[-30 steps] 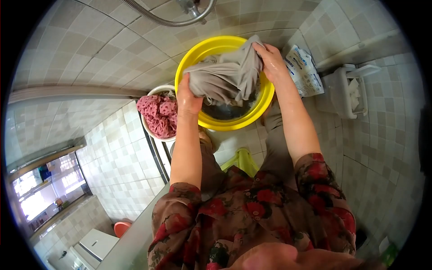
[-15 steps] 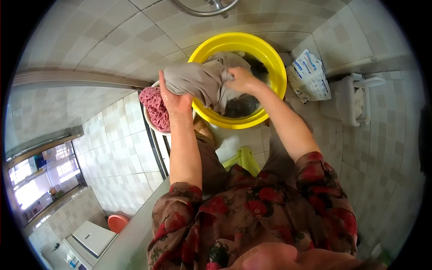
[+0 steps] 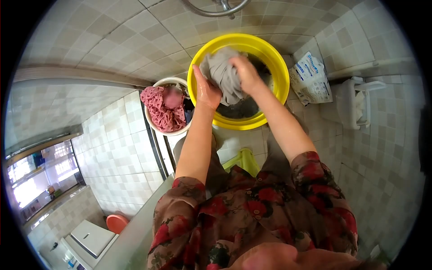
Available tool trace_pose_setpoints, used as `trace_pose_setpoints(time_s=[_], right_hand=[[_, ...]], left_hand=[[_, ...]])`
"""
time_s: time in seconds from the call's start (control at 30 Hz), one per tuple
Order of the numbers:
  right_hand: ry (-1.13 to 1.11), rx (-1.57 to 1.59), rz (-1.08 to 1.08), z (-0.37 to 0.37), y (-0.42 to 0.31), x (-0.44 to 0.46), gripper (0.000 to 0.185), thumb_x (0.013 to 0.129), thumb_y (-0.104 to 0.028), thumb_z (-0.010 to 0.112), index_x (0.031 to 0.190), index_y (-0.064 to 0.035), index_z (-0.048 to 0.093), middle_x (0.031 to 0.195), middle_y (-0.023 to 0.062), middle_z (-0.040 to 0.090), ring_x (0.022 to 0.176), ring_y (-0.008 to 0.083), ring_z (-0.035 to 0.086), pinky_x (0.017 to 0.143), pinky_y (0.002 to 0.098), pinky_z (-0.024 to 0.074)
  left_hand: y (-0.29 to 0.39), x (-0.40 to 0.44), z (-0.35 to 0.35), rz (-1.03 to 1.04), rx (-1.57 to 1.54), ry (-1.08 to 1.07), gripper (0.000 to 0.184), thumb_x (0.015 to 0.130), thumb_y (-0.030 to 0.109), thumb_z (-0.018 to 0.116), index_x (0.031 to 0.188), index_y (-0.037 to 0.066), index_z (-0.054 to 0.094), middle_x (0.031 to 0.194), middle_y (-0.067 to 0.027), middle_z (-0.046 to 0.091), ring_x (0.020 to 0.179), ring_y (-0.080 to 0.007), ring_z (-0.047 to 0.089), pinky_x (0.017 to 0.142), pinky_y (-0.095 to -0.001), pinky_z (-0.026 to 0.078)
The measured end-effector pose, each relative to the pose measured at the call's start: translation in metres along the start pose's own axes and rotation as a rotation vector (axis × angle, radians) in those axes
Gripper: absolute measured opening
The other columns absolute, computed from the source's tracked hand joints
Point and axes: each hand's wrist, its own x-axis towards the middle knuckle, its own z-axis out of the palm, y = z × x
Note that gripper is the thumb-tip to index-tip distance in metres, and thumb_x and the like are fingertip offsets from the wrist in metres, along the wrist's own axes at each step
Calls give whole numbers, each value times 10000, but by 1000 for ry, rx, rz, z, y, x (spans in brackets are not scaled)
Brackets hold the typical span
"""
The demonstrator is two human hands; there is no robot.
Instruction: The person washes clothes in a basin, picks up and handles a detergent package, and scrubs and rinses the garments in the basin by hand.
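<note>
Bunching in soft folds between two wet hands, a grey cloth (image 3: 222, 69) sits within the ring of a yellow basin (image 3: 283, 81), raised over the dark water (image 3: 243, 109) at its near side. Its long axis runs from the far rim back toward the wearer, leaning slightly right at the near end; the rounded, crumpled end points to the far wall, and the narrower end hangs down toward the water. The creases follow much the same line.

At the cloth's left edge is the left hand (image 3: 208, 91), palm turned toward the fabric, one digit stretched up along the inside of the rim; the other fingers are hidden, so whether they grip cannot be told. On the opposite side the right hand (image 3: 246, 76), slightly blurred, has its fingers bent over the fabric, grasping a fold.

Just left of the yellow basin stands a white basin (image 3: 173, 133) heaped with pink cloth (image 3: 159, 110). To the right, a white bag (image 3: 311, 78) with blue lettering rests near the wall, a grey bin (image 3: 340, 103) beside it. A light-green stool (image 3: 245, 159) shows between the wearer's legs, below the basin. Above, a metal shower hose (image 3: 211, 12) curves across the tiles.
</note>
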Motion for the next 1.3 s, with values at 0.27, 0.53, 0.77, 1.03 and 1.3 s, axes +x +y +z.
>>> trace_pose_setpoints(time_s=[0.27, 0.53, 0.77, 1.03, 1.3], right_hand=[[-248, -516, -495, 48, -68, -54, 236, 672, -269, 620, 791, -71, 568, 768, 111, 590, 684, 329, 599, 609, 418, 490], [72, -690, -26, 22, -43, -9, 267, 706, -309, 633, 794, -62, 580, 757, 167, 585, 703, 352, 600, 614, 434, 484], [79, -732, 54, 33, -29, 0, 293, 690, -280, 663, 865, -60, 580, 786, 165, 593, 733, 364, 599, 627, 436, 487], [29, -518, -284, 45, -51, -51, 314, 703, -318, 655, 858, -57, 573, 781, 187, 617, 717, 382, 603, 629, 451, 489], [283, -700, -145, -17, -17, 4, 267, 761, -274, 627, 849, -28, 575, 784, 200, 618, 747, 381, 598, 664, 421, 485]], left_hand=[[-10, -20, -3, 153, 213, -48, 451, 913, 453, 451, 1203, 115, 527, 1148, -70, 597, 1060, -254, 556, 930, -426, 439], [-24, -8, 5, -94, 87, 205, 419, 946, 352, 404, 1274, 99, 473, 1254, -99, 533, 1148, -268, 511, 993, -427, 406], [-22, -13, 3, -160, 166, 296, 371, 953, 367, 398, 1225, 150, 526, 1178, -51, 601, 1080, -202, 573, 923, -377, 470], [-23, 3, -31, -143, 100, -47, 420, 970, 375, 363, 1268, 107, 489, 1240, -71, 557, 1132, -232, 531, 969, -403, 431], [-15, -44, 28, -252, 251, 146, 429, 963, 342, 395, 1296, 80, 467, 1295, -83, 527, 1174, -248, 514, 1011, -415, 403]])
